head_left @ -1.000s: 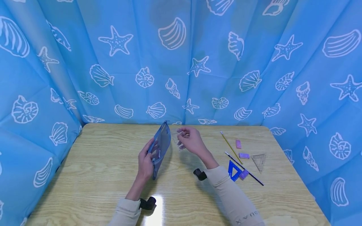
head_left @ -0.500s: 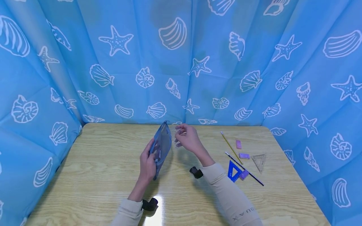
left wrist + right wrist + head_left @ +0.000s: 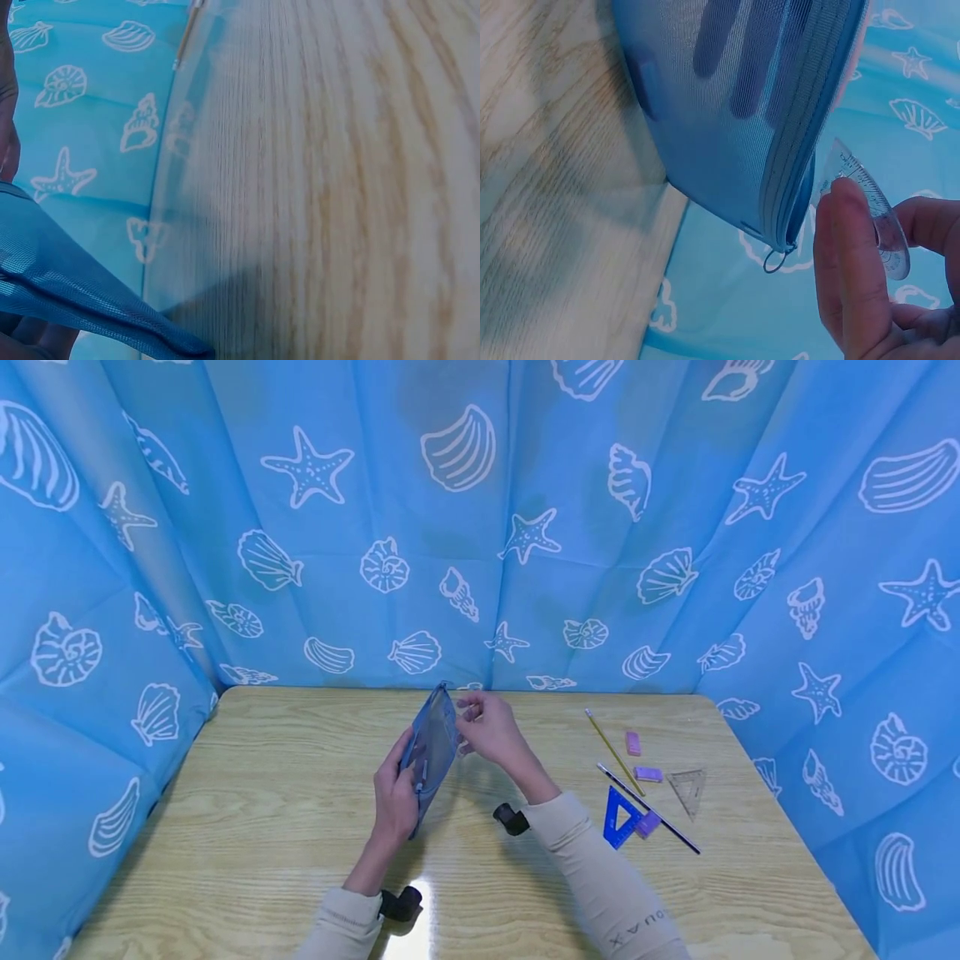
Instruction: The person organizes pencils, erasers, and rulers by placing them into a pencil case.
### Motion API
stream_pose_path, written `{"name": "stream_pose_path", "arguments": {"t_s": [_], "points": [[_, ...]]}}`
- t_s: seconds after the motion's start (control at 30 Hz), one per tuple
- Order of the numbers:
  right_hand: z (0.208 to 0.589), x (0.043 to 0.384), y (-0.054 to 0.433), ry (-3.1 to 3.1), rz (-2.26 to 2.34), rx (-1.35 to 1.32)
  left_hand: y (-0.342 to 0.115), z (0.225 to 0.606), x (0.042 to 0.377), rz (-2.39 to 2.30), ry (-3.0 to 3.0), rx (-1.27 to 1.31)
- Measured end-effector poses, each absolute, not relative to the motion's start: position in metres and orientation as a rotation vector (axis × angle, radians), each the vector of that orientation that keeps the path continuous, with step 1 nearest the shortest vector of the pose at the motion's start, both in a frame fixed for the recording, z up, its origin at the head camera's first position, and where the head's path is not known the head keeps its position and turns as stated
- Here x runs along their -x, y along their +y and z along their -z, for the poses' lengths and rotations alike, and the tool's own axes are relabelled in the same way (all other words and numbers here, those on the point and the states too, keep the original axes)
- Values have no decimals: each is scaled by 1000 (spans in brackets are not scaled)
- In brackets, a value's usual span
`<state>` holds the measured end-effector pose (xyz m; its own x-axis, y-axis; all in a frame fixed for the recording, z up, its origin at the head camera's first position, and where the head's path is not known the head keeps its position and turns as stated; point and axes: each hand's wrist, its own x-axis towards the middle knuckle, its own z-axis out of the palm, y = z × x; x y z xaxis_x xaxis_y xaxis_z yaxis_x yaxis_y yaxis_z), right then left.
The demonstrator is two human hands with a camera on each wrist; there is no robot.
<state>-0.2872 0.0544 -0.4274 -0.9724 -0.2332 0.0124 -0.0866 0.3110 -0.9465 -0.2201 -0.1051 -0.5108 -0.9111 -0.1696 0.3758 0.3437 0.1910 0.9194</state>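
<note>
A blue mesh zip pouch [image 3: 441,739] is held upright and tilted above the table by my left hand [image 3: 395,797]. In the right wrist view, that hand's fingers show through the mesh [image 3: 682,157], and the zip edge gapes a little at the ring-pull end. My right hand [image 3: 491,727] pinches a clear protractor [image 3: 886,225] between thumb and fingers, close beside the pouch's opening. A small dark shape [image 3: 645,82] shows through the mesh low in the pouch; what it is I cannot tell.
On the right of the wooden table [image 3: 262,827] lie a yellow pencil [image 3: 609,745], a dark pencil [image 3: 675,832], a blue set square [image 3: 615,835], a clear set square [image 3: 686,789], a pink eraser [image 3: 633,743] and two purple erasers [image 3: 648,774]. A shell-print curtain [image 3: 450,527] hangs behind.
My right hand has moved left with the protractor, right up to the pouch's opening. The left hand and pouch have shifted slightly to the right.
</note>
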Motion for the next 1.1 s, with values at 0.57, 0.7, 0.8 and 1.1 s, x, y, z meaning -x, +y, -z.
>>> {"name": "stream_pose_path", "arguments": {"t_s": [0.57,0.7,0.8,1.1], "points": [[425,287,41,2532,1623,297,-103,513,219,1752,-2066,152],[424,286,40,2542,1575,296,-102,513,219,1768,-2053,149],[421,283,41,2546,1545,296,-102,514,219,1805,-2034,146],[416,273,51,2541,1540,298,-106,513,220,1877,-2006,162]]}}
